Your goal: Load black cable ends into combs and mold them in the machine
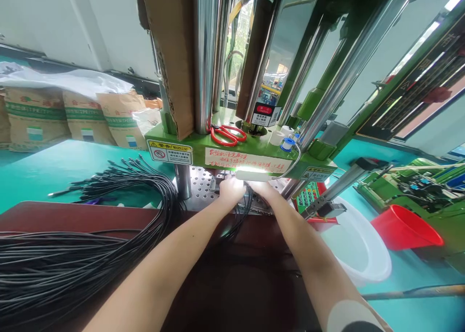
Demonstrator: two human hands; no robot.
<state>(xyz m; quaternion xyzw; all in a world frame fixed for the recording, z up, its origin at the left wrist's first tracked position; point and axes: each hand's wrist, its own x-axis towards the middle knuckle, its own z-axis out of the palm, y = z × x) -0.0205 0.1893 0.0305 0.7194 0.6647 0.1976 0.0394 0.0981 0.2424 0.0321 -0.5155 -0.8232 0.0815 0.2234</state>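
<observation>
Both my arms reach forward into the opening of a green press (170, 141). My left hand (231, 189) is over the metal worktable (200, 184), under a bright lamp (254, 176). Its fingers are hidden by glare and by the hand itself. Close beside it, my right hand (263, 190) has its fingers out of sight beneath the lamp. Between the two hands hang several thin black cables (244, 212), drooping over the front edge. Whether either hand grips them I cannot make out.
A thick bundle of black cables (156, 196) lies on the brown table (90, 218) at left. Red-handled scissors (228, 136) rest on the press. To the right are a green keypad (307, 196), a white tub (374, 254) and a red bucket (403, 228). Paper sacks (36, 119) stand back left.
</observation>
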